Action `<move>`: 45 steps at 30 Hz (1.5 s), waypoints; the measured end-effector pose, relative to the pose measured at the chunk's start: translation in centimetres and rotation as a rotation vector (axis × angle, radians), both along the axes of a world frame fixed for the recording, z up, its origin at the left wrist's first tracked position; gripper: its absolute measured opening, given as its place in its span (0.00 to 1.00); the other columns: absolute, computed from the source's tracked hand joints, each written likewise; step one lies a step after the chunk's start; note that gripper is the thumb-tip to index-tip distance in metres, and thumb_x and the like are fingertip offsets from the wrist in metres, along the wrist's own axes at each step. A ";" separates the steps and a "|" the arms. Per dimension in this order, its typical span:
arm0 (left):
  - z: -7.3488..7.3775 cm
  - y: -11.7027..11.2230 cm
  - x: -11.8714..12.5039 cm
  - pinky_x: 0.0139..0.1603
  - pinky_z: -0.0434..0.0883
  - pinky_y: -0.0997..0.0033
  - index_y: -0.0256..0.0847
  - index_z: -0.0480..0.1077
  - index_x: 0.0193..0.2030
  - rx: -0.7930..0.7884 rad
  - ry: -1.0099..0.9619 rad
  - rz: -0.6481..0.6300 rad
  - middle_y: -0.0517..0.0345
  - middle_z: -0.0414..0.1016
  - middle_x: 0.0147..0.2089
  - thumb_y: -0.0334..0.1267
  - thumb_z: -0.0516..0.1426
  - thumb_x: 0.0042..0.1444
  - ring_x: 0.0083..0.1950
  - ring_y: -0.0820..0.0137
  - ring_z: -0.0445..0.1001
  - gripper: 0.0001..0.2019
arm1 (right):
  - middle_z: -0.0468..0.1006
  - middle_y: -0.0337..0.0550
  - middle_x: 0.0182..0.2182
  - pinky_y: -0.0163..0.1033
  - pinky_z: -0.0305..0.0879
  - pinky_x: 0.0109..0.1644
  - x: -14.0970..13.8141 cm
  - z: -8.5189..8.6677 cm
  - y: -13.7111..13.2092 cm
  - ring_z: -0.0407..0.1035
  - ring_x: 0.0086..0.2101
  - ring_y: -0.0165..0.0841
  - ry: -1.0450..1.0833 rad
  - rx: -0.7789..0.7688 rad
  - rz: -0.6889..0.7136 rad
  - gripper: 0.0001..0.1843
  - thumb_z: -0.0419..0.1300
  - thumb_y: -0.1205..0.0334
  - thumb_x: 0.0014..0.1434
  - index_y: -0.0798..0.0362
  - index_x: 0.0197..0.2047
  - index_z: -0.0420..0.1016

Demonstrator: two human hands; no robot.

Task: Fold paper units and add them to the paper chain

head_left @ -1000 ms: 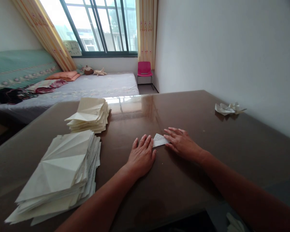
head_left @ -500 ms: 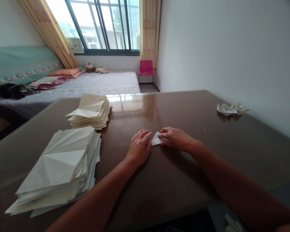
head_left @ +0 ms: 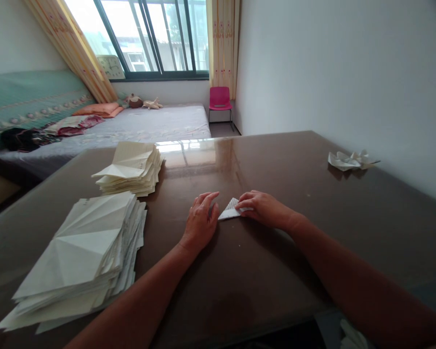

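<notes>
Now my right hand pinching the folded paper, my left hand loosely spread and holding nothing, beside its tip, worktop stretching to the far edge.

Paper stacks bar the left; bench between the right hand and far-right papers lets me pass.

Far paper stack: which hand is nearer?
Left. The left hand is right of the far paper stack and closer to the camera; the right hand is farther right, touching the folded paper.
</notes>
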State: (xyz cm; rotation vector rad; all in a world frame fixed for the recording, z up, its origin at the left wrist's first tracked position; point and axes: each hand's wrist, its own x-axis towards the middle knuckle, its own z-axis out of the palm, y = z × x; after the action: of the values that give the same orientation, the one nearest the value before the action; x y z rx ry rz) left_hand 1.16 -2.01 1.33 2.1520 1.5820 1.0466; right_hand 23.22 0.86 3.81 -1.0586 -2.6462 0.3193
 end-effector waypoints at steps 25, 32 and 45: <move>-0.2 -0.3 1.2 0.38 0.70 0.69 0.38 0.61 0.50 -0.022 -0.310 0.073 0.52 0.68 0.44 0.41 0.56 0.56 0.43 0.68 0.70 0.17 | 0.74 0.45 0.36 0.34 0.58 0.36 -2.6 0.1 -1.3 0.69 0.35 0.33 -0.055 0.240 -0.333 0.07 0.53 0.63 0.62 0.53 0.40 0.72; -0.4 -0.5 2.4 0.34 0.69 0.71 0.40 0.59 0.47 -0.145 -0.333 -0.044 0.55 0.68 0.42 0.46 0.56 0.56 0.36 0.71 0.71 0.17 | 0.73 0.41 0.34 0.33 0.56 0.34 -4.0 -0.4 -2.5 0.67 0.30 0.29 0.208 0.191 -0.261 0.02 0.54 0.67 0.59 0.53 0.37 0.67; -0.5 -0.4 2.3 0.33 0.65 0.73 0.44 0.60 0.44 -0.055 -0.145 -0.090 0.62 0.68 0.33 0.33 0.53 0.56 0.31 0.73 0.68 0.09 | 0.76 0.40 0.35 0.34 0.49 0.28 -4.5 -0.5 -2.6 0.67 0.24 0.30 0.134 0.190 -0.488 0.14 0.55 0.54 0.58 0.51 0.44 0.63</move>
State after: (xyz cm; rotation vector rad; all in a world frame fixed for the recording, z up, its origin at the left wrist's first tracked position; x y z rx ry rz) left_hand 3.42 -2.38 0.78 2.0417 1.4190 1.0902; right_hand 18.74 -1.70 3.26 -1.5022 -2.1588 0.0329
